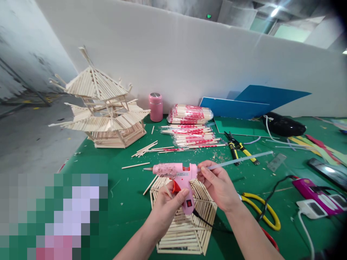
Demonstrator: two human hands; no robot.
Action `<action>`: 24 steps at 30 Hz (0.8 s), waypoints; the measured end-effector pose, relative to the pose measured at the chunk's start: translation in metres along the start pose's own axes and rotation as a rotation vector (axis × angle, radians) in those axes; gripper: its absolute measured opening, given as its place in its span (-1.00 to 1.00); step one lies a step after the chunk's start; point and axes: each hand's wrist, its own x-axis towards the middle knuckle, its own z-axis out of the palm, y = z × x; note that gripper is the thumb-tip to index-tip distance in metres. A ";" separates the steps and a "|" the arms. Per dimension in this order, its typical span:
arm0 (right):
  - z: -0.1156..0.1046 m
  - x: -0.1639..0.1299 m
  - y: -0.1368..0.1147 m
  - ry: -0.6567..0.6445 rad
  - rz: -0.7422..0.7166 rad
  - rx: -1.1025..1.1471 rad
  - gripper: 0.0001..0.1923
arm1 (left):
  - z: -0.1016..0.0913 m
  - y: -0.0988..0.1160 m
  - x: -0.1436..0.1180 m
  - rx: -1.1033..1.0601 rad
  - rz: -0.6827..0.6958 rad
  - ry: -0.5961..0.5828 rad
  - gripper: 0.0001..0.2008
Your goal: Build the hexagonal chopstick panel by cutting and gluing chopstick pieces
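Observation:
A pink hot glue gun (169,169) with a red trigger is held level, its nozzle pointing left. My left hand (169,207) grips its handle; a thin wooden stick shows between the fingers. At the gun's rear, my right hand (215,182) pinches a long translucent glue stick (244,159), whose front end sits at the back opening. Beneath the gun lies a flat many-sided panel of wooden sticks (179,245), partly hidden by my hands. The gun's black cord runs off to the right across it.
A stick-built pagoda (108,121) stands at the back left beside a pink flask (155,107). Bundled sticks (191,113) lie mid-table. Wire pliers (238,148), yellow-handled scissors (264,213), a purple power strip (316,196) and a phone (328,173) are at right.

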 end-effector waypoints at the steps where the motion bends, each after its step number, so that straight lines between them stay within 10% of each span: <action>1: 0.000 0.001 0.000 0.011 -0.003 0.004 -0.89 | 0.001 0.000 0.001 -0.015 0.000 0.008 -0.75; 9: 0.008 0.000 0.020 0.145 -0.023 0.099 -0.80 | 0.006 -0.001 0.002 -0.039 0.001 0.115 -0.71; 24: 0.004 0.000 0.016 0.264 -0.390 -0.514 -0.85 | 0.007 0.000 0.001 -0.027 -0.002 0.075 -0.75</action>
